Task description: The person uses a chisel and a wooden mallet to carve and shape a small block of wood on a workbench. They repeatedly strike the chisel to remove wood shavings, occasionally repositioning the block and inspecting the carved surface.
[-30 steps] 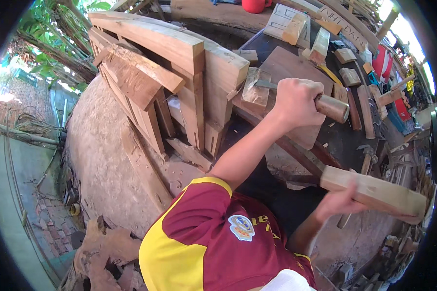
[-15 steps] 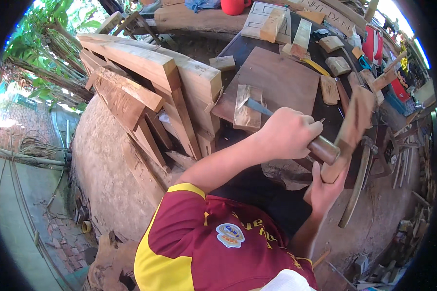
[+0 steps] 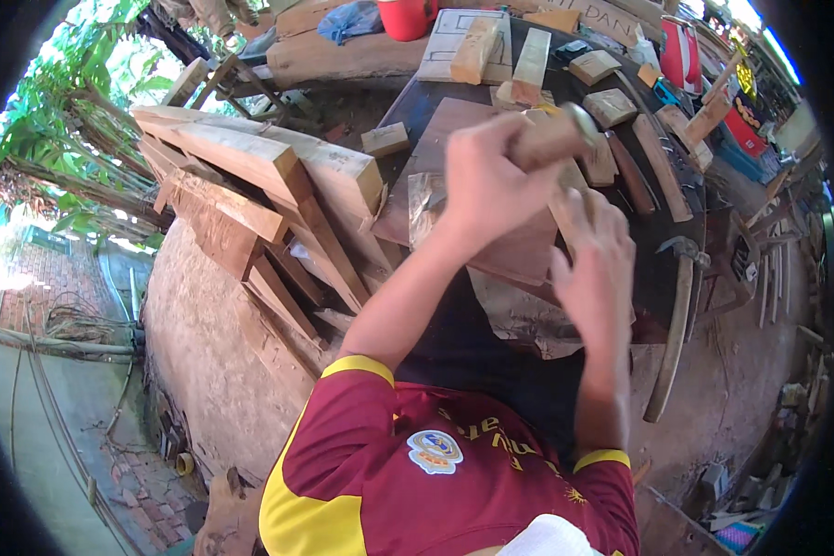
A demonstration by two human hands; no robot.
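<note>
A: Setting noted first. A dark round worktop (image 3: 663, 278) is seen, carrying a broad reddish board (image 3: 519, 246). Rough planks (image 3: 250, 185) are stacked off its left edge, and small offcut blocks (image 3: 491, 51) are scattered along the far side.

B: And the tools?

A: A long-handled adze-like tool (image 3: 674, 324) is laid at the right rim, untouched. The left hand (image 3: 486, 185) is closed around a wooden handle (image 3: 551, 137), held over the board. The picture is motion-blurred there, so the blade end cannot be made out.

B: The right hand?

A: The right hand (image 3: 598, 269) is raised just beside the left, fingers half curled. Whether a mallet or billet is gripped in it cannot be told; the view is too smeared.

B: How is the step judged best done?

A: The handle should be kept steady and upright on the board, blows landed squarely on its end, and fingers kept below the striking face. A glancing blow could let the tool skid across the grain.
</note>
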